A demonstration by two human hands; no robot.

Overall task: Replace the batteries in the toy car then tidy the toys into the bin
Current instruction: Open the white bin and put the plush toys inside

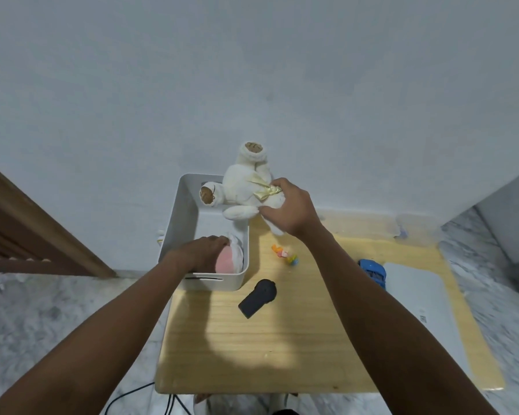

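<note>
A white bin stands at the far left of the wooden table. My right hand grips a white plush bear with a gold ribbon, held upside down over the bin's far right corner. My left hand is inside the bin, resting on a pink and white soft toy. The blue toy car lies on the table at the right. A black remote lies in front of the bin. A small colourful toy sits between the bin and the car.
A white flat board lies along the table's right side, next to the car. A wooden door frame stands at the left. A white wall rises right behind the table. Cables run on the marble floor below the table's front edge.
</note>
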